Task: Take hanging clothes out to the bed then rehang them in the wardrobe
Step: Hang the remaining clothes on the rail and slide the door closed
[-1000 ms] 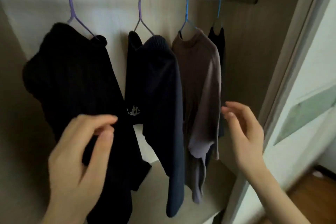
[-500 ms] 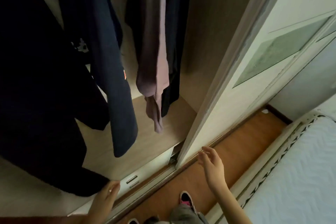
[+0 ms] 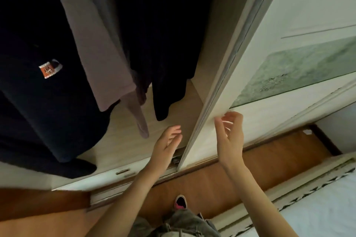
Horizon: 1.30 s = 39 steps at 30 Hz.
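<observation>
**Wardrobe clothes hang soft and loose, both hands empty**

Pale wooden wardrobe shelf (image 3: 123,140) runs under three hanging garments. At left is a dark navy garment with an orange patch (image 3: 38,48). In the middle is a mauve-grey long-sleeved top (image 3: 96,44), its cuff dangling just above the shelf. A black garment (image 3: 163,44) hangs beside the white sliding door (image 3: 254,113). Their hangers and the rail are out of view above.

The left hand (image 3: 168,142) is stretched in low, near the mauve cuff but apart from it. Its grip is loose, fingers spread, holding nothing. The right hand (image 3: 230,136) hovers just beside the door's edge with fingers gently curved and apart, its grip empty too. Whether it touches the door I cannot tell.

All three garments look light, limp and hard to damage, and the navy one seems the bulkiest. Pulled by hem or sleeve, the fabric would likely stretch or slide off its hanger. The better hold is up at the hanger hook, with the other hand gathering the body. The white quilted bed (image 3: 317,209) lies close behind, across a strip of wooden floor (image 3: 212,186).
</observation>
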Each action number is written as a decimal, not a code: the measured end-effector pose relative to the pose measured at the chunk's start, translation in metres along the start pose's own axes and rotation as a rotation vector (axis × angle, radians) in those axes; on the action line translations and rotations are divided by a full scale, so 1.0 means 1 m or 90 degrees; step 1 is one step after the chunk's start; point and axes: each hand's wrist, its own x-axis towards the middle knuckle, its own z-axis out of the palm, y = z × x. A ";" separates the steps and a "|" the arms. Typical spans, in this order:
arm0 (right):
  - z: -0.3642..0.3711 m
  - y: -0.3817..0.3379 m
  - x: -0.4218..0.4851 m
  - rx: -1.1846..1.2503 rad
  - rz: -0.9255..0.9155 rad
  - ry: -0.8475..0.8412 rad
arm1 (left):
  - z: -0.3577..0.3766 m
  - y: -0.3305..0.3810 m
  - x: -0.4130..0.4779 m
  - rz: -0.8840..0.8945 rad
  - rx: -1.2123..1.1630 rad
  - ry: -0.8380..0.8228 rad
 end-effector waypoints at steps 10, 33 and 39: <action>-0.007 0.001 0.006 -0.181 -0.110 -0.061 | 0.053 0.027 0.019 0.096 -0.098 0.051; 0.130 -0.059 -0.106 -0.328 -0.345 -0.360 | -0.160 -0.044 -0.148 -0.012 -0.088 0.604; 0.180 -0.086 -0.145 -0.355 -0.458 -0.437 | -0.237 -0.034 -0.218 -0.055 -0.086 0.931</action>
